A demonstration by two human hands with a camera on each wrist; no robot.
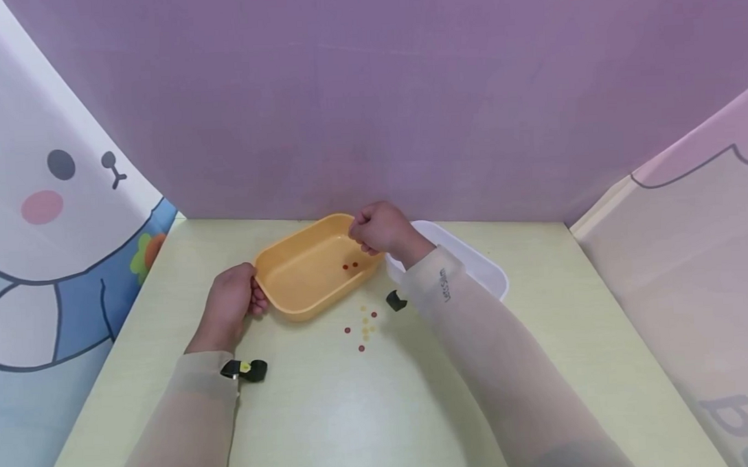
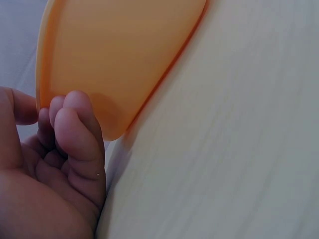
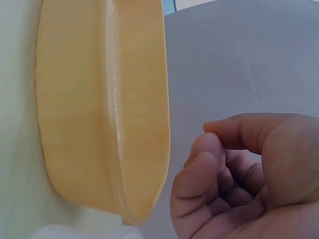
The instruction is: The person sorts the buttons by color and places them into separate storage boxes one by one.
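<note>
My left hand (image 1: 233, 301) holds the near left end of a yellow plastic tray (image 1: 275, 278), thumb on one side of the rim and curled fingers on the other; the left wrist view shows this grip up close. Two small red discs (image 1: 350, 266) lie inside the tray, toward its right end. Above that end is my right hand (image 1: 381, 226), its thumb and forefinger tips together and the other fingers curled. No object shows between those tips in the right wrist view. On the table in front lie several red discs (image 1: 361, 348) and several pale yellow discs (image 1: 366, 331).
A white tray (image 1: 474, 261) stands to the right, partly hidden behind my right forearm. The pale table (image 1: 306, 414) ends at a purple backdrop (image 1: 345, 111), with printed cloth panels on both sides. Black straps (image 1: 245, 370) hang at both wrists.
</note>
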